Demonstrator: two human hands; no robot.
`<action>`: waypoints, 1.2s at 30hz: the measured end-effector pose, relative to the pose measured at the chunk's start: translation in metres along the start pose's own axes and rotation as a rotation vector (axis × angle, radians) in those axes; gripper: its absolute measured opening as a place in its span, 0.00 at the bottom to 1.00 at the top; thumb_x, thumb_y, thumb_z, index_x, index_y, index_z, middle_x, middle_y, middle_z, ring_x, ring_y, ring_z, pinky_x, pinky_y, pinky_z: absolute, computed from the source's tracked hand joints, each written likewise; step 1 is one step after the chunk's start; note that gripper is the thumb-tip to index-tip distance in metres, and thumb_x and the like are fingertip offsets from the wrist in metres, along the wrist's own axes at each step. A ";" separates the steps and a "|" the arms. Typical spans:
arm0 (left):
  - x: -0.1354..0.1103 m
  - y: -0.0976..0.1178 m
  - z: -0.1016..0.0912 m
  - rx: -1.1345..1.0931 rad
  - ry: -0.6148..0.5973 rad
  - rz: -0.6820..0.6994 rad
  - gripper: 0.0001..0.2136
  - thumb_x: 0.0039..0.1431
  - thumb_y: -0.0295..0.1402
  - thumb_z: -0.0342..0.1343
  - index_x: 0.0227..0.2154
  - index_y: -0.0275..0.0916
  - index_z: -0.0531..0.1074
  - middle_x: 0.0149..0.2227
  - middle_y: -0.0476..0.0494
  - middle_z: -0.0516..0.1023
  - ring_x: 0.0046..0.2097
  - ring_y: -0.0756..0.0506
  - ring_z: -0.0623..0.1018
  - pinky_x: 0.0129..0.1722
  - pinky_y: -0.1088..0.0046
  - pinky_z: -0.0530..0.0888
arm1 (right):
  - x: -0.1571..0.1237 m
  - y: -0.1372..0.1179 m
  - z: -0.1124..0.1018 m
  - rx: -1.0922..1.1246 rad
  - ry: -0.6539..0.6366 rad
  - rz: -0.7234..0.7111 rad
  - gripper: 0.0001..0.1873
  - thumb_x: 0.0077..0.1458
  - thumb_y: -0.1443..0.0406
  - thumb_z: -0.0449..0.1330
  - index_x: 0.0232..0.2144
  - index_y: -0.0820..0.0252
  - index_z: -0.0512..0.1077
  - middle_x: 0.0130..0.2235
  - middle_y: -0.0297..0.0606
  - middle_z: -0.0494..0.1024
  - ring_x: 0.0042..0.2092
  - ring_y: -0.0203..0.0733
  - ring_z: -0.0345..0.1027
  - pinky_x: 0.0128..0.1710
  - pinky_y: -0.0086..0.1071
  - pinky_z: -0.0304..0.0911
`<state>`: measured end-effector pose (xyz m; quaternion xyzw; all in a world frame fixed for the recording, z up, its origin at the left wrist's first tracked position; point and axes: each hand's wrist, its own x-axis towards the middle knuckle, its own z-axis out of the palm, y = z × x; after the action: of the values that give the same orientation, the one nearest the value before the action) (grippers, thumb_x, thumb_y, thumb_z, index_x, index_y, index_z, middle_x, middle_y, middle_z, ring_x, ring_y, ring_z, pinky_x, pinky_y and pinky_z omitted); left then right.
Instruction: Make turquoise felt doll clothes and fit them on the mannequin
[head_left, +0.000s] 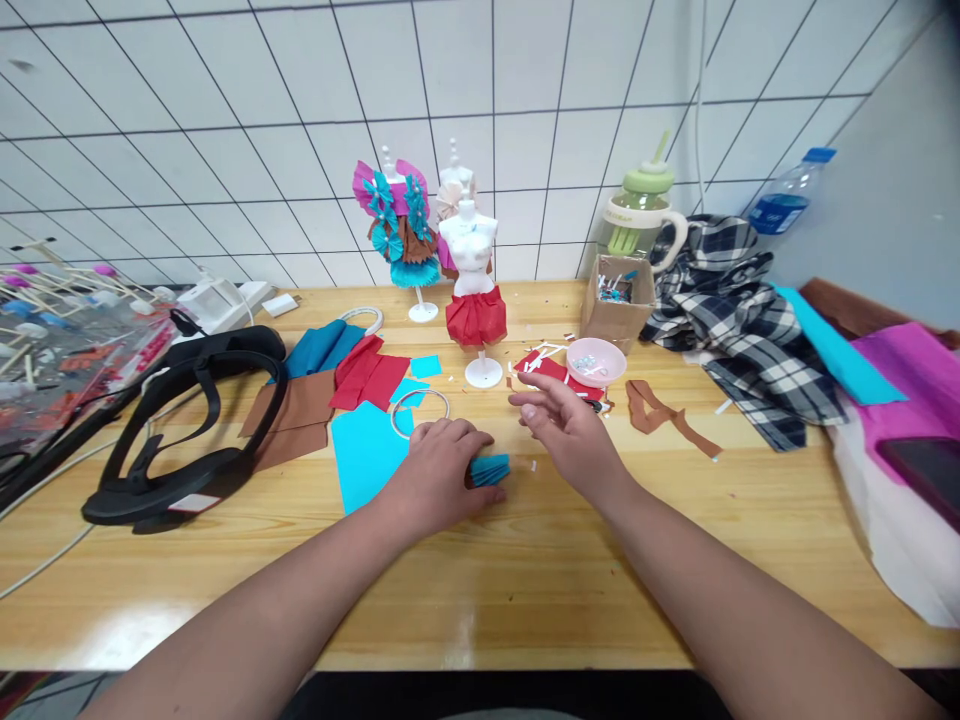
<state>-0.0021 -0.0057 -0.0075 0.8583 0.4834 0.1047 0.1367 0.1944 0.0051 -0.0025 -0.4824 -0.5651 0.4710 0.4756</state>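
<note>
Over surface (pixel 525 590): left hand (pixel 439 470), fingers gripping folded blue paper (pixel 491 469); right hand (pixel 566 430), fingers loosely parted, near bowl (pixel 617 366).

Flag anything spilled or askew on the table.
Loose white strips lie scattered beside the pink bowl, as if spilled; a crooked brown strip lies to its right. No clear damage visible.

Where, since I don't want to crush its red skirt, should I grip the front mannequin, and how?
Probably the bare waist of the front mannequin, above the red skirt, from the front with the free right hand: it narrows there, stands upright, and another mannequin stands behind it.
</note>
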 end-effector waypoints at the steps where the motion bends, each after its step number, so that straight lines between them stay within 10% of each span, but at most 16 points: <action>1: 0.000 0.001 -0.001 0.003 -0.006 -0.004 0.21 0.48 0.46 0.64 0.44 0.43 0.73 0.41 0.43 0.75 0.46 0.38 0.73 0.47 0.57 0.64 | -0.001 0.001 0.001 -0.007 -0.011 -0.005 0.24 0.56 0.59 0.57 0.55 0.56 0.65 0.47 0.44 0.77 0.43 0.40 0.72 0.38 0.34 0.67; 9: 0.002 0.003 -0.007 0.027 0.020 0.082 0.05 0.56 0.33 0.57 0.35 0.42 0.75 0.37 0.44 0.77 0.43 0.41 0.74 0.44 0.63 0.66 | -0.002 0.003 0.003 -0.053 -0.033 -0.006 0.23 0.55 0.61 0.57 0.54 0.57 0.63 0.46 0.42 0.76 0.42 0.39 0.70 0.36 0.32 0.66; 17: 0.005 -0.001 -0.008 -0.087 0.050 0.074 0.06 0.58 0.32 0.54 0.33 0.41 0.76 0.35 0.45 0.79 0.41 0.43 0.75 0.44 0.65 0.68 | -0.001 0.002 0.001 -0.086 -0.050 0.000 0.28 0.53 0.64 0.58 0.56 0.58 0.60 0.47 0.43 0.75 0.40 0.38 0.69 0.33 0.31 0.64; 26: 0.004 0.004 -0.022 -0.539 0.084 -0.246 0.09 0.58 0.39 0.54 0.32 0.40 0.75 0.33 0.49 0.79 0.34 0.48 0.75 0.32 0.74 0.68 | -0.007 0.000 0.001 -0.013 -0.174 -0.002 0.40 0.52 0.66 0.58 0.64 0.52 0.47 0.45 0.41 0.75 0.43 0.42 0.69 0.39 0.36 0.65; 36: 0.004 0.005 -0.018 -0.544 0.100 -0.207 0.08 0.56 0.36 0.56 0.34 0.40 0.76 0.33 0.49 0.80 0.36 0.48 0.77 0.36 0.74 0.70 | -0.009 0.002 0.005 -0.120 -0.180 -0.009 0.46 0.48 0.67 0.63 0.65 0.53 0.46 0.35 0.33 0.75 0.35 0.38 0.68 0.39 0.36 0.64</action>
<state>-0.0019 -0.0027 0.0115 0.7299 0.5288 0.2582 0.3478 0.1900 -0.0042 -0.0058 -0.4634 -0.6347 0.4755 0.3952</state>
